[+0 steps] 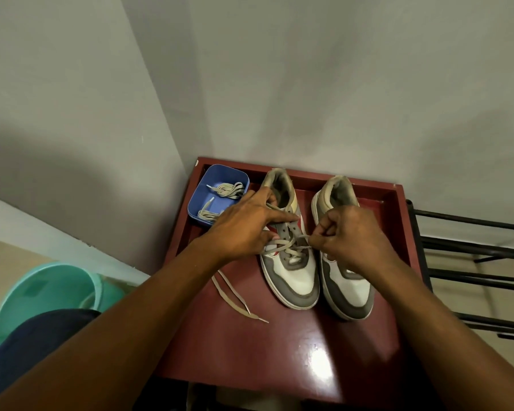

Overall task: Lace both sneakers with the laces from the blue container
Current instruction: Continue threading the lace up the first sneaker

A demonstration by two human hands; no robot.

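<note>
Two grey-and-white sneakers stand side by side on a dark red table (279,351), toes toward me. The left sneaker (294,277) has a beige lace (291,247) crossed through its lower eyelets. My left hand (244,226) lies over that shoe's left side, fingers spread, index finger pressing near an upper eyelet. My right hand (350,235) pinches one end of the lace beside the eyelets. The right sneaker (347,292) shows no lace. A loose lace end (235,298) trails onto the table. The blue container (202,200) at the back left holds another bundled lace (229,189).
The table stands in a grey wall corner and has a raised rim (398,221) at the back and right. A black metal rack (472,262) stands to the right. On the floor at the left sits a teal bucket (42,295).
</note>
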